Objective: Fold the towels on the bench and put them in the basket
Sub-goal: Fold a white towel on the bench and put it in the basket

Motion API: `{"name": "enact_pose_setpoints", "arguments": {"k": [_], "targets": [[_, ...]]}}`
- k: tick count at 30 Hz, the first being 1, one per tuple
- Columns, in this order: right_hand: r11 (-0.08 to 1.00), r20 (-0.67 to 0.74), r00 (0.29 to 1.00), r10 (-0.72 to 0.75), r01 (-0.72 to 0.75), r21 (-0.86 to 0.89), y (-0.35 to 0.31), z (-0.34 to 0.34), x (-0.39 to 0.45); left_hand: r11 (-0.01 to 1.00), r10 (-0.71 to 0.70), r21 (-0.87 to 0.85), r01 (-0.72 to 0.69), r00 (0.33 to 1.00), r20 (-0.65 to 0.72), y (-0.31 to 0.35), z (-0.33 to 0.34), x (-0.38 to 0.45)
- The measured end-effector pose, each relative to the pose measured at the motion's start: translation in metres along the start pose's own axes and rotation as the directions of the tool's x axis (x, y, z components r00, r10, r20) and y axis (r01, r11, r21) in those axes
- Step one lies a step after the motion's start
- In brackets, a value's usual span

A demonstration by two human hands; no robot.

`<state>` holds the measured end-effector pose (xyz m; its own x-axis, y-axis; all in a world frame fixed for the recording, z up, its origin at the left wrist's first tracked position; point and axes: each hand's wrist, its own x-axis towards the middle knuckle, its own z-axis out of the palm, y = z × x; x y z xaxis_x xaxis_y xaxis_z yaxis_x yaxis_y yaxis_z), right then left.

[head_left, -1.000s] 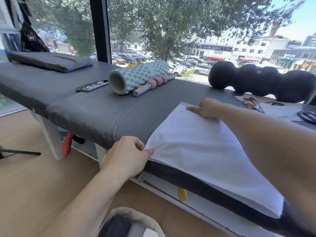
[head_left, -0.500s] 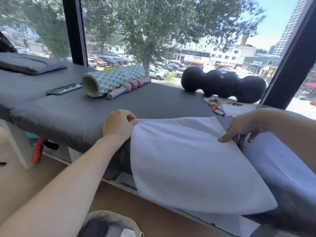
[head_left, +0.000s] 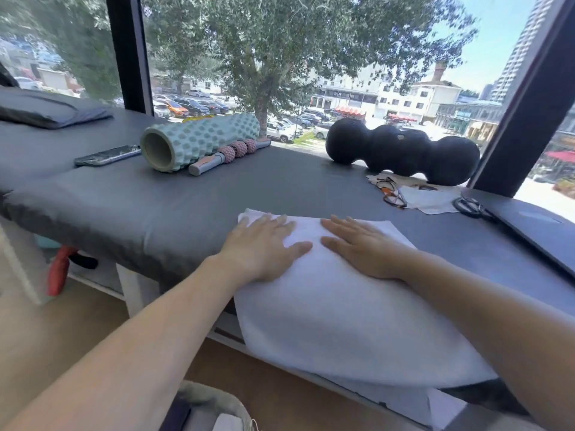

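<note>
Head view: white towel (head_left: 336,306) lies on the grey bench (head_left: 193,209), near edge draped over the bench front. Left hand (head_left: 264,247) and right hand (head_left: 361,247) both flat on it, fingers straight, pressing the far part, gripping nothing. Basket (head_left: 214,402) on the floor just below, rim only partly in frame.

Risks: overhang is heavy, so lifting both palms at once may let the towel slide off the front. Fold edges look uneven; pressing now sets a crooked crease. Glasses (head_left: 392,194) sit near the far corner, so a wide sweep could snag them.
</note>
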<state>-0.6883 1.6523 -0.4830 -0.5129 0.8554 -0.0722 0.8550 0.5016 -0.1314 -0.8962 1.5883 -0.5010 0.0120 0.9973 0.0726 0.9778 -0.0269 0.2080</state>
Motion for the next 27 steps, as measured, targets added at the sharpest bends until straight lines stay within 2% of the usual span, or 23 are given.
{"name": "enact_pose_setpoints", "arguments": {"k": [2,4,8,11,13,15,16,18,20,23,27], "targets": [[0.995,0.018,0.996,0.088,-0.089,0.043,0.018,0.001,0.007,0.998,-0.056,0.021,0.054,0.994,0.089,-0.016,0.001,0.003],[0.985,0.004,0.985,0.171,-0.171,0.037,0.038,-0.002,0.010,0.995,-0.098,-0.008,0.099,0.990,0.103,-0.027,0.000,0.003],[0.967,0.019,0.968,0.252,-0.252,0.034,0.061,-0.001,0.003,0.997,-0.077,0.010,0.077,0.995,0.067,-0.034,0.003,-0.005],[0.960,-0.091,0.963,0.255,-0.264,-0.098,0.054,-0.003,-0.005,0.997,-0.062,0.047,0.063,0.998,-0.019,-0.035,0.007,-0.013],[0.968,-0.183,0.970,0.163,-0.193,-0.161,0.032,-0.010,-0.017,0.995,0.014,0.101,0.006,0.980,-0.200,-0.032,0.008,-0.018],[0.990,-0.186,0.982,0.035,-0.060,-0.131,0.002,-0.010,-0.037,0.978,0.210,0.075,-0.196,0.899,-0.384,-0.022,0.011,-0.028],[0.994,-0.166,0.986,-0.017,-0.001,-0.112,-0.012,-0.005,-0.049,0.951,0.290,0.025,-0.308,0.863,-0.413,-0.013,0.013,-0.035],[0.993,-0.108,0.991,-0.074,0.063,-0.097,-0.029,0.011,-0.069,0.915,0.369,-0.027,-0.403,0.862,-0.348,0.000,0.025,-0.051],[0.995,-0.076,0.995,-0.072,0.066,-0.071,-0.028,0.023,-0.075,0.923,0.384,0.103,-0.370,0.889,-0.251,0.006,0.042,-0.060],[1.000,-0.088,0.996,-0.012,0.010,-0.029,-0.010,0.026,-0.075,0.930,0.366,0.155,-0.333,0.880,-0.302,0.004,0.052,-0.063],[0.995,-0.050,0.995,0.088,-0.090,-0.034,0.024,0.021,-0.091,0.906,0.423,0.179,-0.383,0.813,-0.401,0.002,0.059,-0.075]]}}
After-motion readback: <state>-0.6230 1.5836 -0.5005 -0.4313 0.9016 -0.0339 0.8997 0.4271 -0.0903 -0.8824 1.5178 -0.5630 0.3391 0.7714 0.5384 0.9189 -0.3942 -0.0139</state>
